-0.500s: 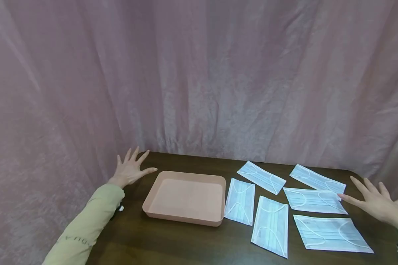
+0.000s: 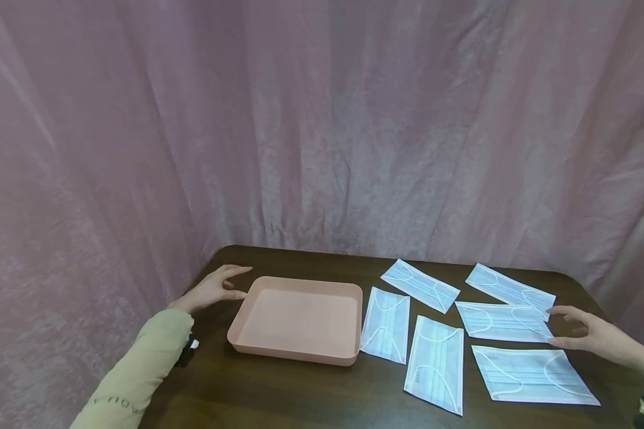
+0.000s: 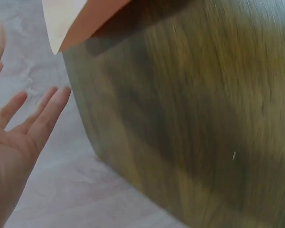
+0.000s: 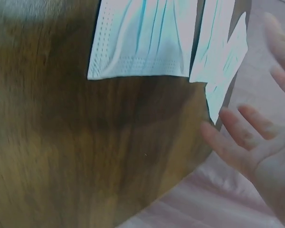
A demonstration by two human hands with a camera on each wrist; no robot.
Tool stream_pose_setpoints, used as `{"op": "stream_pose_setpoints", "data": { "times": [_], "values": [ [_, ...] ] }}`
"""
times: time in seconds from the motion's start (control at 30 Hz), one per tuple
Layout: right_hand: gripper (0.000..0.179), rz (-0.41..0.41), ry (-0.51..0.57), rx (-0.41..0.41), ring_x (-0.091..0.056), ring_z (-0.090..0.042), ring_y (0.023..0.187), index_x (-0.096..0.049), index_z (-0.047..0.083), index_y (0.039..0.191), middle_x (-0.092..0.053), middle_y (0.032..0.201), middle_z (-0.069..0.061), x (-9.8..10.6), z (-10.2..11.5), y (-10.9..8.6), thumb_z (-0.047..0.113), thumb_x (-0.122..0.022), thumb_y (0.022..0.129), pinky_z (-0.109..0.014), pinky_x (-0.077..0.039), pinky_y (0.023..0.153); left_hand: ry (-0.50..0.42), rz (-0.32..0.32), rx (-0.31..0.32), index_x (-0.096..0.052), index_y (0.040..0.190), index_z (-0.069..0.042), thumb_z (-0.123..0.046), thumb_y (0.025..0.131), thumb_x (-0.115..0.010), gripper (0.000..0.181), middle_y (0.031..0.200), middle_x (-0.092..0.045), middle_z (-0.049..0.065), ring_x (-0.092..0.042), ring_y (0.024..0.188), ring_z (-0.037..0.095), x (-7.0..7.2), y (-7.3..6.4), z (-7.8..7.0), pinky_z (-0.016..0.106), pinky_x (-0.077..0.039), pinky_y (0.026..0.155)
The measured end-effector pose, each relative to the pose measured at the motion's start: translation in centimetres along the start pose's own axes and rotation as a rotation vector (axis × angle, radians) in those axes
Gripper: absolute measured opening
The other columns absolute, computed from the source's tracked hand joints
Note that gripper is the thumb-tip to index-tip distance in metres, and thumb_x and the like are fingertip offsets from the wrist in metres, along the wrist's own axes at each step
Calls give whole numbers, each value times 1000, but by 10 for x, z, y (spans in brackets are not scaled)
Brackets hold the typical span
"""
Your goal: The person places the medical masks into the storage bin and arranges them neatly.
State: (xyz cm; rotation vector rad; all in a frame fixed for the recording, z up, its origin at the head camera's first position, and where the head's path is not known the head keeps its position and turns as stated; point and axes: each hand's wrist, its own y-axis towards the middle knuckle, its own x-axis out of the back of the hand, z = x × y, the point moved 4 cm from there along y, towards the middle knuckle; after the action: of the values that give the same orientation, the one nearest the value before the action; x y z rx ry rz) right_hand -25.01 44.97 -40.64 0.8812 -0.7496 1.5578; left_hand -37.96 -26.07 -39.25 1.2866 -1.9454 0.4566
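My left hand is at the far left corner of a shallow pink tray, thumb tip right at its rim and fingers held loosely forward. In the left wrist view this hand has nothing in its palm, with the tray's corner above it. At the right, my right hand has its thumb and fingers apart, fingertips at the right end of the middle face mask. The right wrist view shows the right hand holding nothing, with mask ends beside it.
Several pale blue face masks lie flat on the dark wooden table: one upright by the tray, another nearer, one at the near right, two farther back. A pink curtain hangs behind.
Both hands have lowered and their spread fingers have drawn together. My left thumb has come down to the tray's rim, my right hand to the masks' right ends. Tray and masks lie as before.
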Motion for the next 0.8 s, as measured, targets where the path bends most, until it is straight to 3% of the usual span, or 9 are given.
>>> {"op": "stream_pose_setpoints", "data": {
  "times": [0.13,0.23,0.33,0.43,0.67,0.8],
  "values": [
    [46,34,83,128,-50,-21,99,-47,-5,111,-52,111,-12,-8,-4,-3,17,-71,78,-37,-48,70,-184,51,90,-42,135,-6,-14,79,-71,63,135,-27,22,-41,106,48,-8,-6,-2,46,-47,73],
    [36,79,107,183,-47,2,86,-50,-2,102,-53,101,5,-13,-9,-3,13,-72,77,-21,-45,67,-277,68,150,-44,133,-4,-10,78,-70,61,132,-28,23,-41,107,45,-15,-8,7,44,-47,75],
    [29,113,132,216,-48,2,84,-51,0,97,-53,96,8,-17,-13,-4,9,-71,77,-19,-43,67,-328,71,187,-46,131,-5,-11,78,-70,58,131,-29,20,-47,104,37,-23,-7,22,42,-47,76],
    [26,135,156,243,-47,2,83,-52,1,96,-53,94,11,-21,-16,-6,7,-69,78,-18,-43,66,-377,72,208,-48,130,-5,-12,79,-69,56,130,-31,19,-51,100,31,-28,-10,27,40,-48,77],
    [23,196,201,226,-48,-4,78,-51,-3,92,-53,91,2,-28,-22,-6,2,-68,77,-19,-41,63,-467,87,185,-47,128,2,-7,81,-65,51,127,-40,24,-54,96,28,-37,-15,33,38,-48,77],
    [26,202,172,181,-47,-6,77,-53,-4,91,-53,91,-2,-29,-24,-5,4,-71,74,-21,-41,62,-476,81,170,-47,127,4,-6,81,-65,50,126,-42,24,-53,95,26,-40,-15,36,37,-47,78]
  ]
}}
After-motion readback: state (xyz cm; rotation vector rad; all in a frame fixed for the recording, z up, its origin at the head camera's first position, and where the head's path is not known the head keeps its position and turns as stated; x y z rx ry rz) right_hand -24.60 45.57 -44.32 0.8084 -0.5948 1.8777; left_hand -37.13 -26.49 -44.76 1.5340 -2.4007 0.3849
